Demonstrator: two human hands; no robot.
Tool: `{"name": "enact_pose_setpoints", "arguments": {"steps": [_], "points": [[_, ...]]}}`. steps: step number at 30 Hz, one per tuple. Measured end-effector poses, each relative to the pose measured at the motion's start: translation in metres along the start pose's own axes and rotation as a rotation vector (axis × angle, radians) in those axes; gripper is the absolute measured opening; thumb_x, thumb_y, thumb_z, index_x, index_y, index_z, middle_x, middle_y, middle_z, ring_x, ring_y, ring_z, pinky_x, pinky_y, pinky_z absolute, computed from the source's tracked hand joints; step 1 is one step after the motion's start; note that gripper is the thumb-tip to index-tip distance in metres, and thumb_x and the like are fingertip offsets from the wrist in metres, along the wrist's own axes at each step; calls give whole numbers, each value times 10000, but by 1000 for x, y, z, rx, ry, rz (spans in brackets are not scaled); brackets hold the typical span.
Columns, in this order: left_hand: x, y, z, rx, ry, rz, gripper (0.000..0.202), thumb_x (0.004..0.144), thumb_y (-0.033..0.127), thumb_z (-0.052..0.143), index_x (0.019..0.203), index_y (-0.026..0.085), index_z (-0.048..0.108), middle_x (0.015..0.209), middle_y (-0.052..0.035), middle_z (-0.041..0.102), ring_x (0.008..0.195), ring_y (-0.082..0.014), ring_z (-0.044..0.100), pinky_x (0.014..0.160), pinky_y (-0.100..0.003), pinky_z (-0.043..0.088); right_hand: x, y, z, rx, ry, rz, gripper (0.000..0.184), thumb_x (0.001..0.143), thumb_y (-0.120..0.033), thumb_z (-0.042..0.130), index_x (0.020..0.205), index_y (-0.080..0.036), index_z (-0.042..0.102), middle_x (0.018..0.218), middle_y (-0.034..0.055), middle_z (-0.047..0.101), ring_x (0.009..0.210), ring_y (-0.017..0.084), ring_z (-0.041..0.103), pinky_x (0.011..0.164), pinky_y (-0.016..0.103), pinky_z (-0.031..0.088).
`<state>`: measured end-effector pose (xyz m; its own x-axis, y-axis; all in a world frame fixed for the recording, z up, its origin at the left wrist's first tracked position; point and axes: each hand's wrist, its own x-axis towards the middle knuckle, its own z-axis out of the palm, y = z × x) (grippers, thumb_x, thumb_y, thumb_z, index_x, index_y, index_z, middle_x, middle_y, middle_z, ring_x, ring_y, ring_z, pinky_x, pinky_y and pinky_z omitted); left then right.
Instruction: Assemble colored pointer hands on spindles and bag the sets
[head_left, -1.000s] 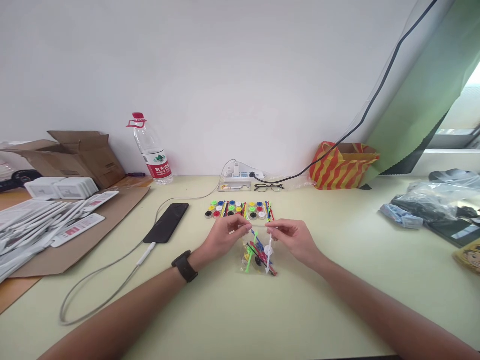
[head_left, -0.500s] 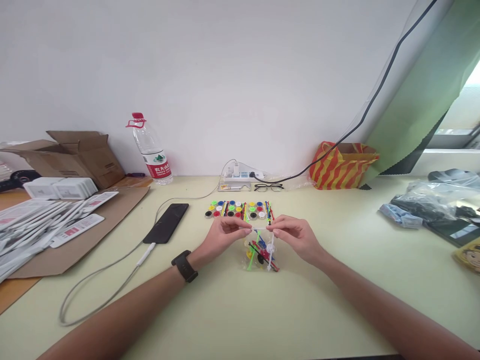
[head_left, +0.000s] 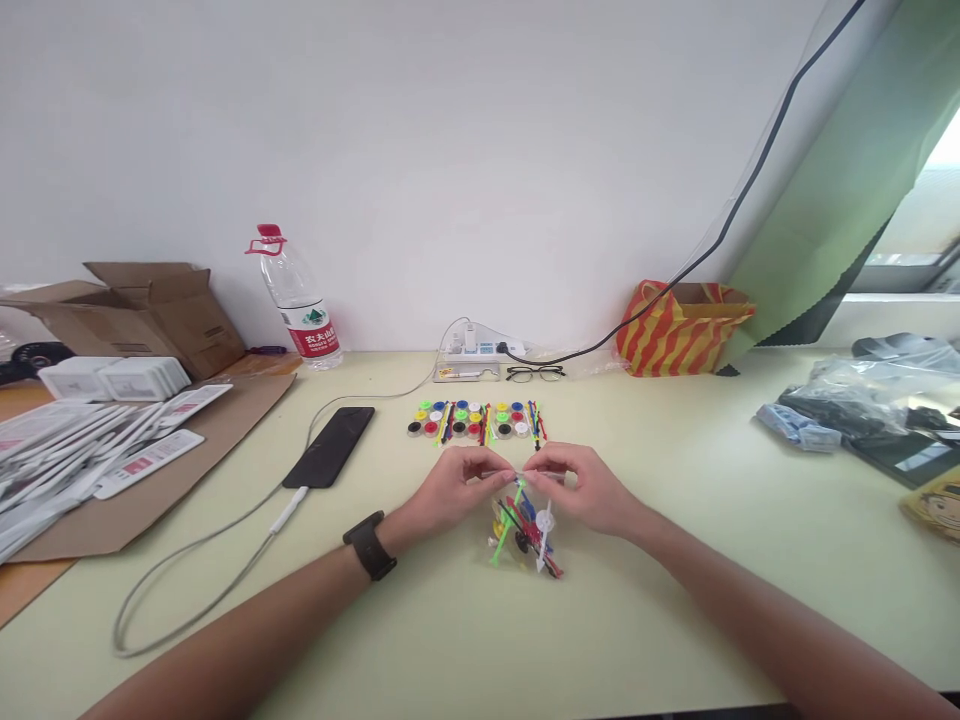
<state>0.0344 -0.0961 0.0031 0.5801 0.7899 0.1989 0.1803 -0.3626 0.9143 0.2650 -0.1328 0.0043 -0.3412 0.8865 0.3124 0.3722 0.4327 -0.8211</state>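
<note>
Between my hands hangs a small clear plastic bag [head_left: 487, 548] with coloured plastic sticks and round discs inside, among them green, red, white, black, blue and yellow ones. My left hand [head_left: 466, 488] pinches its top edge from the left, thumb against fingers. My right hand [head_left: 583, 488] pinches the same edge from the right, and the fingertips of both hands nearly meet. Just beyond them lie rows of coloured discs [head_left: 463, 428] with bundles of thin coloured sticks [head_left: 535, 424] beside them on the table.
A black phone [head_left: 330, 447] on a charging cable lies to the left, near cardboard [head_left: 251, 420] with white tags. A water bottle [head_left: 311, 320], a power strip [head_left: 480, 345], glasses [head_left: 534, 373] and a striped bag [head_left: 679, 330] stand or lie along the wall. Plastic-wrapped items [head_left: 862, 400] lie at right.
The bag and both hands have come slightly lower and nearer to me. My hands have moved closer together along the bag's top edge.
</note>
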Motion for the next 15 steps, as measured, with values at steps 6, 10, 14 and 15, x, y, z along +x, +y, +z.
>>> {"name": "enact_pose_setpoints", "arguments": {"steps": [6, 10, 14, 15], "points": [[-2, 2, -6, -74, -139, -97, 310, 890, 457, 760, 890, 151, 809, 841, -90, 762, 731, -169, 642, 657, -262, 491, -2, 1, -1, -16, -147, -5, 376, 966, -473, 608, 748, -196, 737, 719, 35, 611, 650, 155, 509, 559, 276, 375], [1, 5, -14, -96, -241, -130, 336, 850, 480, 791, 828, 146, 807, 696, -50, 687, 620, -126, 540, 551, -235, 413, 0, -1, -10, -1, -229, -13, 428, 920, -542, 662, 695, -186, 736, 652, 19, 566, 607, 141, 458, 535, 276, 341], [3, 7, -19, -69, -273, -119, 355, 829, 499, 801, 789, 147, 794, 655, -36, 661, 580, -112, 496, 518, -227, 383, 0, -1, -18, 51, -319, 58, 499, 845, -630, 712, 639, -176, 694, 584, -19, 450, 558, 115, 327, 495, 275, 254], [4, 6, -21, -53, -268, -119, 357, 825, 500, 804, 785, 145, 792, 657, -38, 664, 577, -111, 493, 515, -227, 380, 0, 0, -20, 65, -324, 80, 506, 838, -636, 716, 632, -175, 683, 573, -27, 419, 552, 111, 298, 491, 276, 234]]}}
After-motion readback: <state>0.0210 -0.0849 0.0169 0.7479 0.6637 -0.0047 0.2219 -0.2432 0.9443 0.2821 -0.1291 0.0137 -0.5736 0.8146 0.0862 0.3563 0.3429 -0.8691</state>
